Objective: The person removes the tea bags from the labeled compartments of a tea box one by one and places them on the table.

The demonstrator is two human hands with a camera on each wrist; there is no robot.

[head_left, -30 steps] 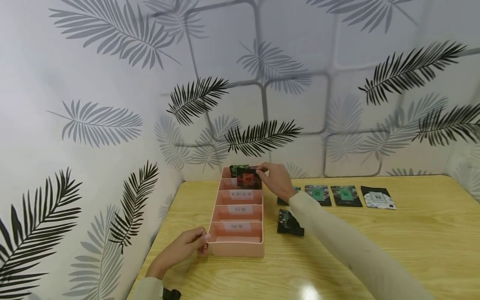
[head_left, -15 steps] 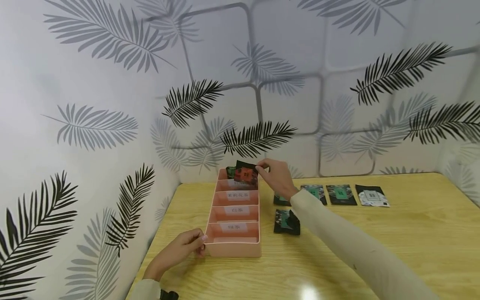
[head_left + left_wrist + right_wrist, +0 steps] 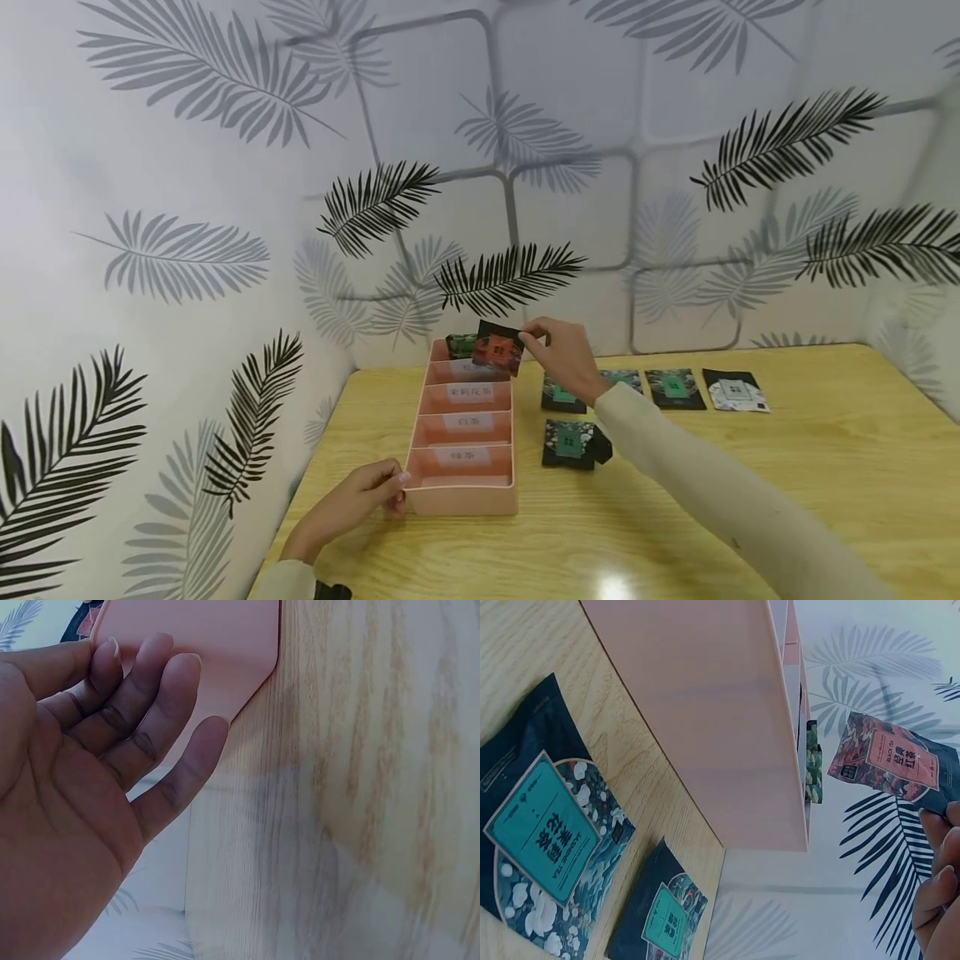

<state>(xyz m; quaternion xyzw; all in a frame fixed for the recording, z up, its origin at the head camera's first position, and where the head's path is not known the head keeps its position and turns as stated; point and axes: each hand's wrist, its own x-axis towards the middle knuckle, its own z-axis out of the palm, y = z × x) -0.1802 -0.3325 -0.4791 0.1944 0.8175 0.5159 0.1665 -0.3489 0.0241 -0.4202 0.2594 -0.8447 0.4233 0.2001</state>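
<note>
My right hand (image 3: 562, 350) pinches the corner of a black tea bag packet with a red label (image 3: 498, 348), marked "Black Tea". In the right wrist view this packet (image 3: 892, 761) hangs apart from the rim of a pink divided box (image 3: 697, 712). At the box's (image 3: 461, 502) near left corner, my left hand (image 3: 367, 496) holds the rim with thumb and fingers. The left wrist view shows that hand's (image 3: 112, 742) fingers bent against the box's outer wall (image 3: 202, 637). A green-patterned packet (image 3: 459, 344) stands in the back compartment.
Beside the box lies a packet with a teal label (image 3: 567, 443), marked "Jasmine Tea" in the right wrist view. Behind it, a row of packets includes a green-labelled one (image 3: 675, 388) and a white one (image 3: 736, 390). Paper labels mark the compartments. A patterned wall stands behind the table (image 3: 675, 500).
The black tea packet has tilted and shifted slightly right relative to the box, still in my right hand. My left hand keeps its place at the corner. The whole head view has drifted a little.
</note>
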